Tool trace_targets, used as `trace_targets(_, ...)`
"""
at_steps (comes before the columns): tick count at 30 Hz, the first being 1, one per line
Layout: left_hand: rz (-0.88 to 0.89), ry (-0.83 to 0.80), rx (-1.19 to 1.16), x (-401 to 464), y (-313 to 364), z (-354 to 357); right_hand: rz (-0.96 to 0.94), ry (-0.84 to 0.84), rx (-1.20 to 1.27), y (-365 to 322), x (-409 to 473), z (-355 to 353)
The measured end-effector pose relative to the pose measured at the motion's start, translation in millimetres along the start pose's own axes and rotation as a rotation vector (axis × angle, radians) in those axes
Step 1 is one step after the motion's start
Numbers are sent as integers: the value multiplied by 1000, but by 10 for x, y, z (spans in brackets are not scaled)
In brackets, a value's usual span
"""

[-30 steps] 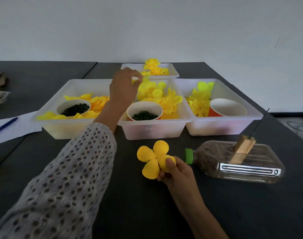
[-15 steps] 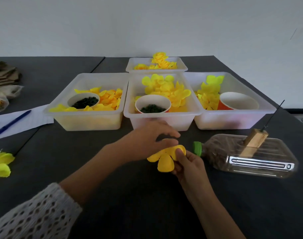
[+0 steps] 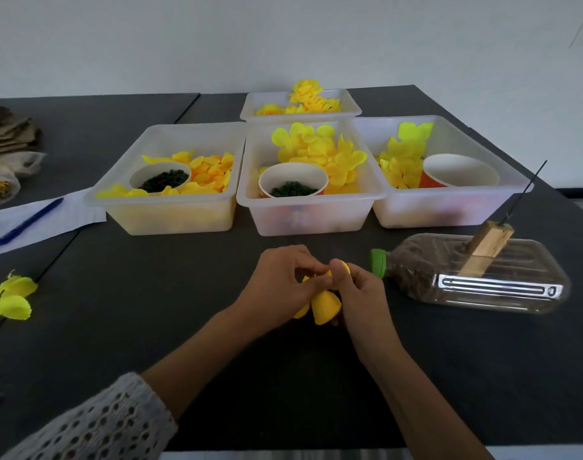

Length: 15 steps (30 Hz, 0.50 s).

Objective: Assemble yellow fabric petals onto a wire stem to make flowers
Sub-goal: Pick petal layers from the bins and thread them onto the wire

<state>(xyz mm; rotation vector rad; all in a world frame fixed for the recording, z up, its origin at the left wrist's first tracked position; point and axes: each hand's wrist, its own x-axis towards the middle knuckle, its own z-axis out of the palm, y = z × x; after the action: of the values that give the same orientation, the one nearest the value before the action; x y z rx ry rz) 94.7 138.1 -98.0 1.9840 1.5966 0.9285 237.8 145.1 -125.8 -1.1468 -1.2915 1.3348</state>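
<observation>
A yellow fabric flower (image 3: 325, 307) is held over the dark table (image 3: 150, 310) in front of me. My left hand (image 3: 283, 283) pinches its top from the left, and my right hand (image 3: 360, 293) grips it from the right with the thumb on top. The petals hang down between both hands. Any stem is hidden by my fingers. A thin black wire (image 3: 526, 190) stands in a wooden block (image 3: 484, 249) on a lying plastic bottle (image 3: 476, 277) to the right.
Three white bins stand behind my hands: the left bin (image 3: 170, 210), the middle bin (image 3: 303, 214) and the right bin (image 3: 449, 207), all with yellow petals and paper cups. A fourth bin (image 3: 300, 104) sits at the back. A finished flower (image 3: 9, 298) lies far left, near paper and a blue pen (image 3: 27, 222).
My left hand came back from the middle bin to the flower and now pinches it. Both hands have closed around the flower, and its petals have folded downward.
</observation>
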Motion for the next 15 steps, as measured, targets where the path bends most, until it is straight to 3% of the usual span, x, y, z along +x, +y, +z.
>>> trace_targets(6, -44, 199, -34, -222, 4, 261, -104, 11, -164, 46, 0, 47)
trace_targets(15, -113, 253, -86, -209, 8, 292, -186, -113, -331, 75, 5, 47)
